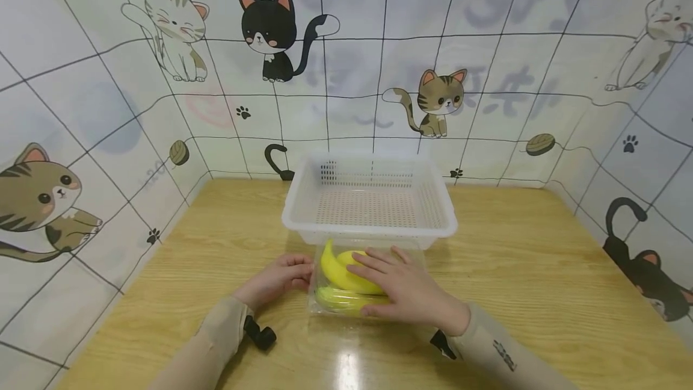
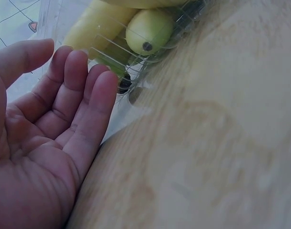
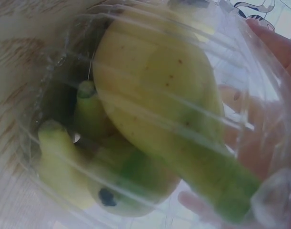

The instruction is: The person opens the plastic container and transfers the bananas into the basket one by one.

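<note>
Here, from left to right, a wall covering (image 1: 116, 137) with a black grid and cartoon cats stood at the far left, a striped brown cat (image 1: 46, 197) low on it. Next came a beige sleeve (image 1: 213, 333) with a small black device (image 1: 260, 334) at the cuff, and then the left hand (image 1: 278, 278), palm turned inward. Its four fingers lay close together, gently bent, with the thumb apart from them; the fingertips were at the left side of a clear plastic box, and I could not tell whether they touched it.

The plastic box (image 1: 415, 250) sat near the middle of a wooden table (image 1: 520, 257). Yellow bananas (image 1: 337, 269) showed through its clear walls, and the left wrist view revealed dark tips on some of them. Just behind the box stood a white basket (image 1: 370, 231) with slotted sides, and on the wall beyond it were a black-and-white cat and a brown cat.

The right hand (image 1: 411, 290) lay over the right part of the box, palm down, fingers extended and spread. Its beige sleeve ran toward the lower right. At the far right, the wall carried a black cat (image 1: 652, 281).
</note>
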Demonstrator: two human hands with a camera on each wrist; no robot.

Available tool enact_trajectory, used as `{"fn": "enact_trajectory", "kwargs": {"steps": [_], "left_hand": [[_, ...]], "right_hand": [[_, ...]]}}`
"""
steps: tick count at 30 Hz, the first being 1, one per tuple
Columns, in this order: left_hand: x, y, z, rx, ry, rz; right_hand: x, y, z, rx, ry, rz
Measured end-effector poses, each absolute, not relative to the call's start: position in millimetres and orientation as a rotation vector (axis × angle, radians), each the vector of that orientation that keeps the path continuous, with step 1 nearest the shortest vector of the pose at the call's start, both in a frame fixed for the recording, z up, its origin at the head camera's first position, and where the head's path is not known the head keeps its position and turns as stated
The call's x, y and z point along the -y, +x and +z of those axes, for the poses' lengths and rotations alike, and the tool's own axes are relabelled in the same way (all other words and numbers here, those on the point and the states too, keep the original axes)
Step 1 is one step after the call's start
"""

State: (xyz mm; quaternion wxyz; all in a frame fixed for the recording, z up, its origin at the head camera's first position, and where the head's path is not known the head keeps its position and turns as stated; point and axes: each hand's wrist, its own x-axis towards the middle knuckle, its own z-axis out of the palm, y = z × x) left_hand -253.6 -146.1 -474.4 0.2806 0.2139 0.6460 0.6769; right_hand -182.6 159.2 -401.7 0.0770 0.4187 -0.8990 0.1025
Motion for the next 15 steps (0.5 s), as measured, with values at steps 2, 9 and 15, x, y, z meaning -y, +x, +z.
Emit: {"fn": "enact_trajectory", "kwargs": {"steps": [2,9,15], "left_hand": [[145.6,-253.5,-474.7,-1.730,0.572,1.812],[144.7,-253.6,-472.5,-1.717,0.563,1.830],[145.5,-251.8,-471.5,-1.716,0.552,1.829]], "right_hand": [[-159.7,-182.2,-401.7,2.696,1.251,0.302],[-159.7,-181.4,-400.7,2.698,1.248,0.300],[-158.7,-180.3,-399.6,2.711,1.254,0.297]]}}
